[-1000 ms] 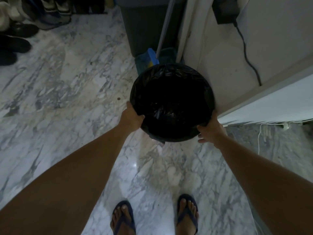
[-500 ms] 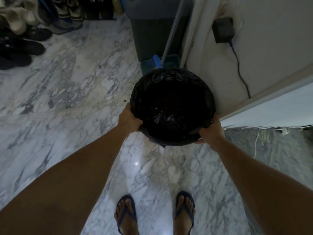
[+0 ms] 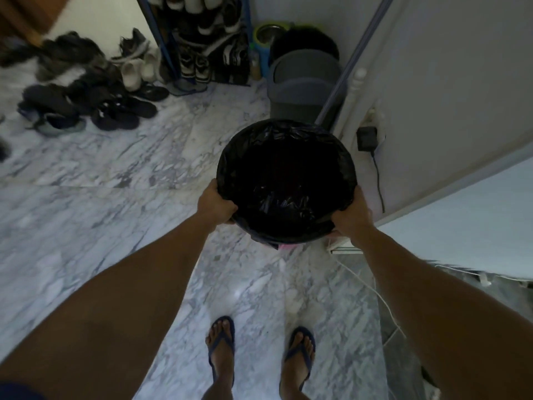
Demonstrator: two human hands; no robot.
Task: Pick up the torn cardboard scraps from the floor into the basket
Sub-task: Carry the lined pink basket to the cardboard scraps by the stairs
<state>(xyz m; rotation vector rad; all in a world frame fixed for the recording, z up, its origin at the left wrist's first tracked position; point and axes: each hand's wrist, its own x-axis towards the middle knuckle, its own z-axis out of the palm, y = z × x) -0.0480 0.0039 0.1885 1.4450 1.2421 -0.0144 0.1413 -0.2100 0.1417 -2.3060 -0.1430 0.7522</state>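
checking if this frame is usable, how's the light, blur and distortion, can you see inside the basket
Head view: dim overall; the round black-bag-lined basket is near-black inside, contents unreadable; a small glare spot on the white marble floor; the pile of dark shoes is soft and blurred; wide-angle bending stretches the forearms at the edges.

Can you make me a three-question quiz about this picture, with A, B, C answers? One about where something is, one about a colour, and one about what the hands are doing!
1. Where is the pile of shoes?
A. Far left on the floor
B. Inside the basket
C. Between the feet

2. What colour is the bag lining the basket?
A. White
B. Black
C. Yellow

3. What are the hands doing?
A. Hanging free
B. Holding a shoe
C. Gripping the basket's rim

Answers: 1 A, the shoes lie by the rack. 2 B, the liner is shiny black. 3 C, the left hand and right hand clasp opposite sides.
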